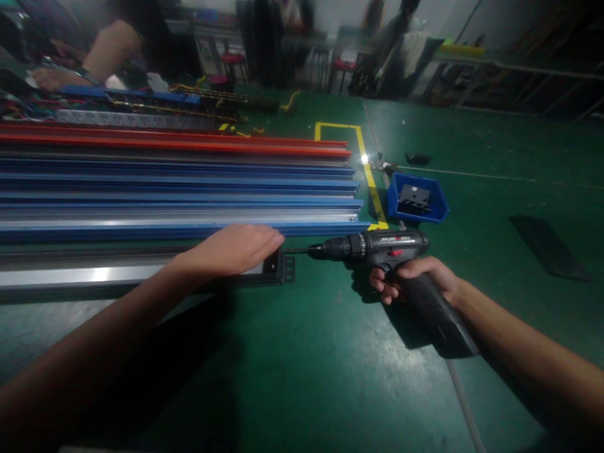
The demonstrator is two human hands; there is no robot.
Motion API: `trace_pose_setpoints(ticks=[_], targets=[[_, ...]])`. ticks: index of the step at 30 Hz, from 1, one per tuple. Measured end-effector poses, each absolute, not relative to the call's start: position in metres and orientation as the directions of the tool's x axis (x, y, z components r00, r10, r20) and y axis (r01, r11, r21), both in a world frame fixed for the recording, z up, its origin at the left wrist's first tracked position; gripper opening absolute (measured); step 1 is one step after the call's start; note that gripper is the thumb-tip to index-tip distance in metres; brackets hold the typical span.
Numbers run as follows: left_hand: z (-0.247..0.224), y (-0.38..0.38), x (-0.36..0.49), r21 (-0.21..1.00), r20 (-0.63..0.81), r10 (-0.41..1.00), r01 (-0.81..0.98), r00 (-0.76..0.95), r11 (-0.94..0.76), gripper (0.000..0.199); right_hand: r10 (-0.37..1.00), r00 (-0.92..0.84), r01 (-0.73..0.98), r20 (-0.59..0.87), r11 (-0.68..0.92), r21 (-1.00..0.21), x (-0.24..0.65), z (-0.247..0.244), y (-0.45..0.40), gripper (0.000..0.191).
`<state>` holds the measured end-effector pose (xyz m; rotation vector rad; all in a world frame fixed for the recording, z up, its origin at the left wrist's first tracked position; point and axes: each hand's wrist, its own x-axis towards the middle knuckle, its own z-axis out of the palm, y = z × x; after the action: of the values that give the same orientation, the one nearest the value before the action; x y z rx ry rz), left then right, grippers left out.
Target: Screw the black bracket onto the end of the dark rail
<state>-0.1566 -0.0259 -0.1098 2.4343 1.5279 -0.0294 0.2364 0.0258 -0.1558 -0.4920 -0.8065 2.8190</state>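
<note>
My right hand (415, 277) is wrapped round the grip of a black cordless drill (391, 245), which points left. The tip of its long bit reaches the black end bracket (289, 269) on a dark metal profile (94, 275). My left hand (240, 247) lies over the right end of that profile, fingers together and bent over its far edge; the fingertips are partly hidden. Beyond it, blue profiles (189, 195) and red profiles (189, 139) lie side by side.
A blue bin (438, 204) with dark metal parts stands behind the drill. A dark flat piece (550, 247) lies at the right. Yellow tape (372, 189) marks the green surface. At the back left, a person's arm (111, 47) is over wires and strips.
</note>
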Motion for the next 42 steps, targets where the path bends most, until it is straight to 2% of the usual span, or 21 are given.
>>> trace_pose_setpoints(ticks=[17,30,35,42], targets=[[-0.1086,-0.0259,-0.1551,0.208,-0.168,0.88,0.889,0.444,-0.409,0.055,0.248,-0.923,-0.051,-0.294,-0.836,-0.546,0.2363,-0.1541,0.0258,0.03],[-0.1096,-0.0258,-0.1547,0.196,-0.16,0.885,0.893,0.438,-0.406,0.056,0.279,-0.919,-0.049,-0.278,-0.781,-0.623,0.2374,-0.1559,0.0247,0.029],[-0.1084,-0.0264,-0.1548,0.223,-0.171,0.885,0.892,0.433,-0.393,0.056,0.268,-0.924,-0.05,-0.271,-0.79,-0.612,0.2368,-0.1557,0.0248,0.028],[-0.1089,-0.0255,-0.1546,0.203,-0.161,0.883,0.89,0.441,-0.407,0.055,0.277,-0.921,-0.059,-0.273,-0.794,-0.605,0.238,-0.1572,0.024,0.028]])
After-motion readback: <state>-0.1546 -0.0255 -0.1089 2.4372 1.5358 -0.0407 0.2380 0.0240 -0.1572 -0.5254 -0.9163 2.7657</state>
